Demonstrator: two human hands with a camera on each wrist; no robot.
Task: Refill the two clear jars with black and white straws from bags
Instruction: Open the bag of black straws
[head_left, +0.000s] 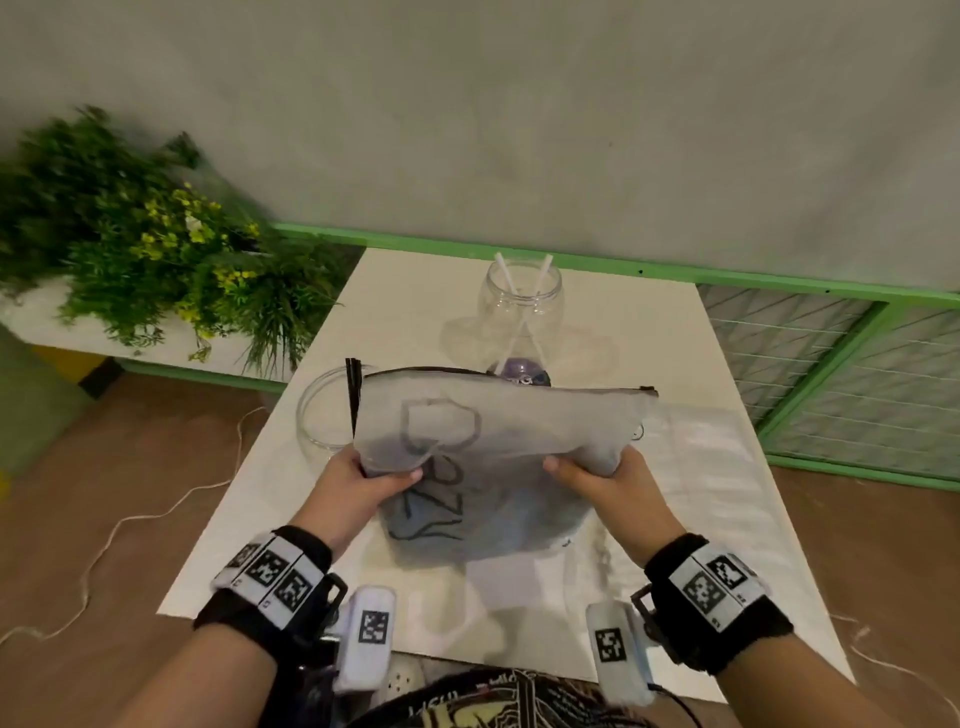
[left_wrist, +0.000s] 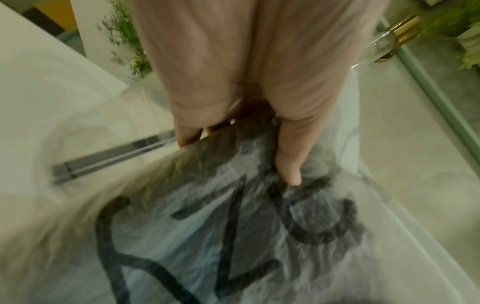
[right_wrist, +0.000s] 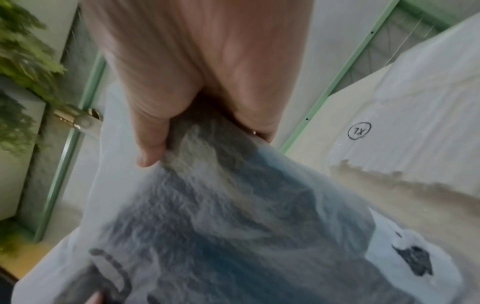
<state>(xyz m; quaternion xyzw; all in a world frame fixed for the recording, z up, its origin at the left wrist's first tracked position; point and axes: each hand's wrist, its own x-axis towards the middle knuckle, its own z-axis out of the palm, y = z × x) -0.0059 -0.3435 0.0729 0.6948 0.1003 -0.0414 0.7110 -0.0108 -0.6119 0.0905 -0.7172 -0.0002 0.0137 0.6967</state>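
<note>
White table (head_left: 649, 332) set on a brown floor (head_left: 130, 467), against a grey wall with green-framed mesh panels (head_left: 831, 364); a leafy plant (head_left: 130, 228) stands at the far left. Both hands lift a frosted zip bag (head_left: 498, 441) above the tabletop: left hand (head_left: 363, 483) and right hand (head_left: 602, 478) each grip a fold. Black straws (head_left: 355, 389) protrude over the near jar (head_left: 322, 415); the far jar (head_left: 519, 306) holds 2 white straws (head_left: 519, 306). The bag hides the jar bases; its printed lettering is blurred.
</note>
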